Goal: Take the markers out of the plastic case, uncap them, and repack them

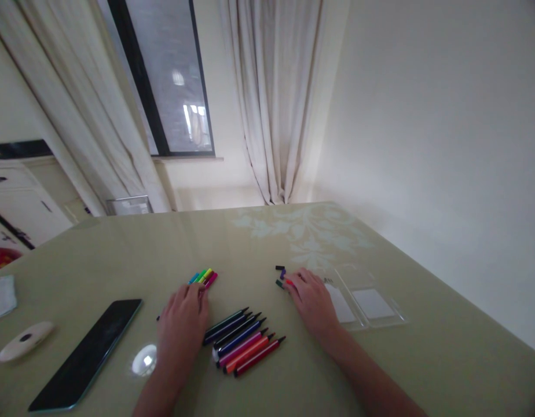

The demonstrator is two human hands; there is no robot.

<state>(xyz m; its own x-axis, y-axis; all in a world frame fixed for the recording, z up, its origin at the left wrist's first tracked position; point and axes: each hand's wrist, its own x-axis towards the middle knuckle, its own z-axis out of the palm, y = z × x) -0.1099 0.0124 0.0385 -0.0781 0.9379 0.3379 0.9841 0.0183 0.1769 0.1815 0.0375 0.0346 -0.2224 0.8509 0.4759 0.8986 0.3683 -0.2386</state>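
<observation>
My left hand (183, 315) lies over a bunch of capped markers, its fingers curled round them. Their blue, green, yellow and pink ends (203, 277) stick out beyond my fingers, and the rest is hidden under the palm. To the right, my right hand (313, 301) is closed, with a small red marker cap (289, 282) at its fingertips. Beside those fingers lie a black cap (280, 267), a purple cap (283, 273) and a dark green cap (279, 284). Between my hands, several uncapped markers (245, 349) lie in a slanted row, tips to the upper right.
A clear plastic case (361, 321) with white inserts lies beside my right hand. Left on the table (132, 249) are a black tablet or phone (87, 356), a pale oval object (26, 341) and a folded white cloth or tissue (2, 296). A wall (445, 174) borders the right.
</observation>
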